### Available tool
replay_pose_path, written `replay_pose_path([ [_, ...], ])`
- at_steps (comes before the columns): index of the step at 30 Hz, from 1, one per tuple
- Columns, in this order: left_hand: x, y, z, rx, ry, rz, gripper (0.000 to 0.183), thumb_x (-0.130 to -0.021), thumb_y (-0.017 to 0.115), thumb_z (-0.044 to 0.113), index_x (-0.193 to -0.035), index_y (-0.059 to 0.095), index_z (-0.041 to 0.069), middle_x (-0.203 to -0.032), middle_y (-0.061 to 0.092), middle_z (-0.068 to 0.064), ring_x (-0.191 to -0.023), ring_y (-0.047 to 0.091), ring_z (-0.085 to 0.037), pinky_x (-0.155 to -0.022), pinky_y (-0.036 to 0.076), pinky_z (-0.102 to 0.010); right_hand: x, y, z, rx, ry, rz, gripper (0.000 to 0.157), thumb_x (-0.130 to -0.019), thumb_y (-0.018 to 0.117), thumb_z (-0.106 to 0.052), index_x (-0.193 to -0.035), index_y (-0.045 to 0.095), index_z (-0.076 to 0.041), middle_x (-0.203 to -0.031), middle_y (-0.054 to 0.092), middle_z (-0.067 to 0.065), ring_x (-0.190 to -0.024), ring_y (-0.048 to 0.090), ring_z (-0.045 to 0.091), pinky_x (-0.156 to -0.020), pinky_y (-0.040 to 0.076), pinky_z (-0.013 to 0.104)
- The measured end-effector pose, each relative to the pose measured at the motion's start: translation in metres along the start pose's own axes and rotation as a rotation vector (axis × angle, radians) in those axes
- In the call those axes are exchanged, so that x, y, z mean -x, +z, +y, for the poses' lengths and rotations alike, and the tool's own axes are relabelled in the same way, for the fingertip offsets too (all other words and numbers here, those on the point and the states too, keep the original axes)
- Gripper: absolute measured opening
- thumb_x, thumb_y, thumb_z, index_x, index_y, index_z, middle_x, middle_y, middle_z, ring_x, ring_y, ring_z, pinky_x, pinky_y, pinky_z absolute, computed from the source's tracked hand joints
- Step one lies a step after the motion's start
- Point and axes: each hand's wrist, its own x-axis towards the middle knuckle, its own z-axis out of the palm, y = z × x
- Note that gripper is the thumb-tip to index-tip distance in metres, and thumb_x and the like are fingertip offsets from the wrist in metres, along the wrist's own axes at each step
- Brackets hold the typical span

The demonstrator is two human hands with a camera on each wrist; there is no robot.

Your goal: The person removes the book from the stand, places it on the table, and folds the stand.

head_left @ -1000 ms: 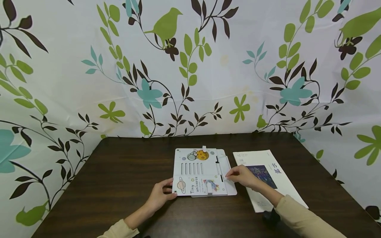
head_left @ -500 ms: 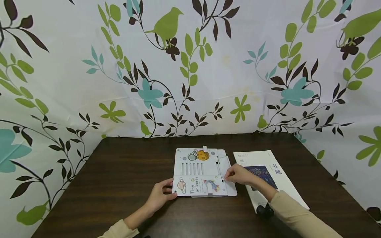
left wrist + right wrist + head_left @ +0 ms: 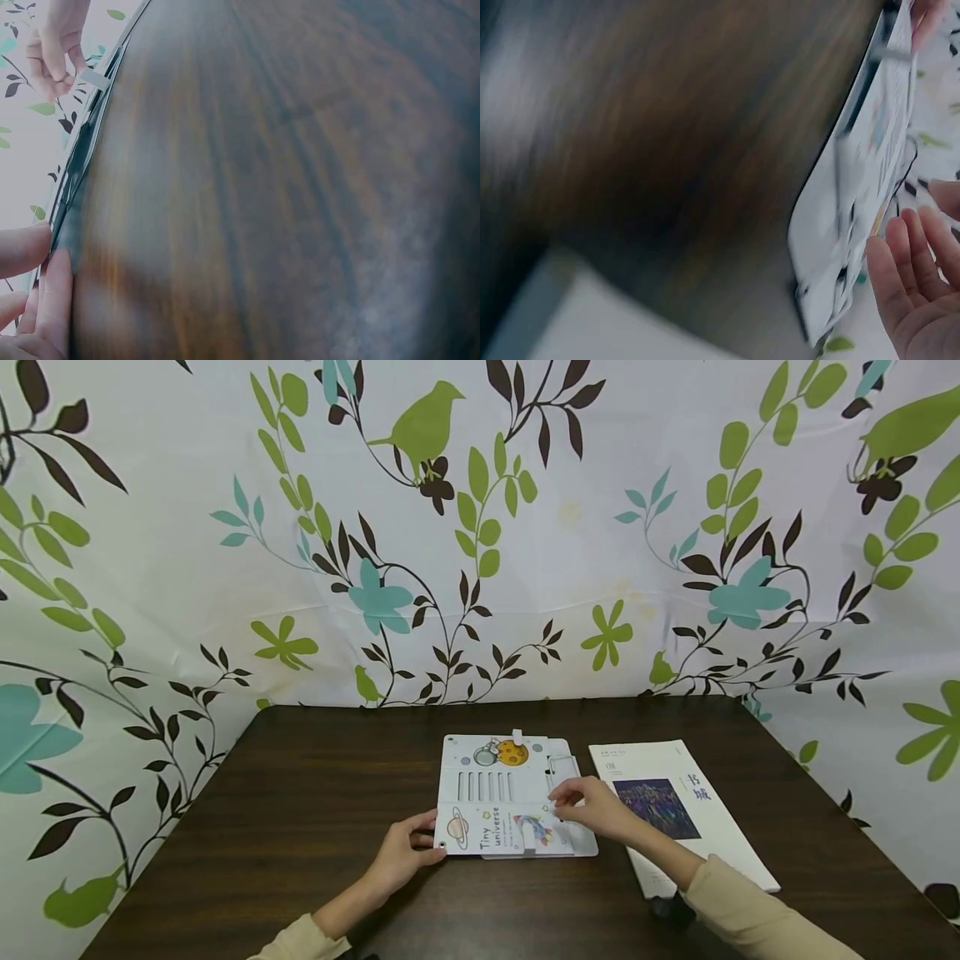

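Note:
In the head view a white folding book stand lies flat on the table, with planet drawings, several slots and the words "Tiny universe". My left hand holds its left edge, thumb on top and fingers below. The left wrist view shows that grip edge-on. My right hand is over the stand's right part, its thumb and fingertips together at the thin wire support. In the right wrist view the right hand has its thumb close to its fingertips, beside the stand's raised-looking edge.
A pale book with a dark picture on its cover lies right of the stand, partly under my right forearm. The dark wooden table reaches back to a leaf-patterned cloth. A small white clip sticks up at the stand's back edge.
My right hand has moved left over the stand, from its right edge toward the printed panel, and the wire support has shifted with it. My left hand stays in place.

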Motion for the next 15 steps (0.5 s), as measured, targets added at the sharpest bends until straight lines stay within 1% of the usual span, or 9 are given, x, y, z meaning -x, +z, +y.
replay_pose_path([
  [4, 0.001, 0.000, 0.000, 0.001, -0.005, -0.001, 0.059, -0.071, 0.069, -0.009, -0.124, 0.044, -0.016, -0.106, 0.055, -0.022, -0.083, 0.061, -0.025, -0.062, 0.049, -0.020, 0.002, 0.012, -0.008, -0.052, 0.015, -0.031, 0.027, -0.076, 0.070, -0.013, -0.097, 0.065, 0.004, -0.078, 0.061, 0.002, -0.073, 0.055, 0.013, -0.063, 0.044, 0.023],
  [7, 0.002, 0.000, 0.001, 0.005, -0.004, -0.005, 0.059, -0.071, 0.069, -0.008, -0.124, 0.044, -0.016, -0.106, 0.055, -0.023, -0.083, 0.061, -0.026, -0.063, 0.049, -0.021, 0.003, 0.021, -0.009, -0.046, 0.008, -0.052, 0.034, -0.073, 0.073, -0.017, -0.099, 0.064, 0.003, -0.083, 0.063, 0.003, -0.076, 0.056, 0.015, -0.066, 0.046, 0.024],
  [9, 0.002, -0.001, 0.002, 0.005, -0.002, -0.006, 0.059, -0.071, 0.069, -0.008, -0.124, 0.043, -0.016, -0.106, 0.055, -0.023, -0.084, 0.061, -0.026, -0.063, 0.050, -0.021, 0.004, 0.027, -0.008, -0.030, -0.003, -0.051, 0.037, -0.071, 0.075, -0.019, -0.099, 0.064, 0.003, -0.086, 0.063, 0.004, -0.079, 0.056, 0.017, -0.070, 0.047, 0.026],
  [12, 0.001, -0.001, 0.002, 0.001, 0.001, -0.004, 0.059, -0.071, 0.069, -0.008, -0.124, 0.044, -0.016, -0.106, 0.055, -0.023, -0.083, 0.061, -0.026, -0.062, 0.049, -0.021, 0.003, 0.032, -0.008, -0.004, -0.011, -0.036, 0.038, -0.068, 0.077, -0.019, -0.098, 0.064, 0.002, -0.091, 0.063, 0.005, -0.084, 0.057, 0.020, -0.077, 0.048, 0.030],
  [15, 0.001, -0.001, 0.000, -0.003, 0.004, -0.003, 0.059, -0.071, 0.069, -0.008, -0.123, 0.044, -0.016, -0.105, 0.055, -0.022, -0.083, 0.061, -0.026, -0.062, 0.049, -0.021, 0.004, 0.034, -0.010, -0.003, -0.012, -0.028, 0.035, -0.067, 0.078, -0.017, -0.094, 0.065, 0.000, -0.093, 0.062, 0.006, -0.087, 0.057, 0.021, -0.081, 0.049, 0.034],
])
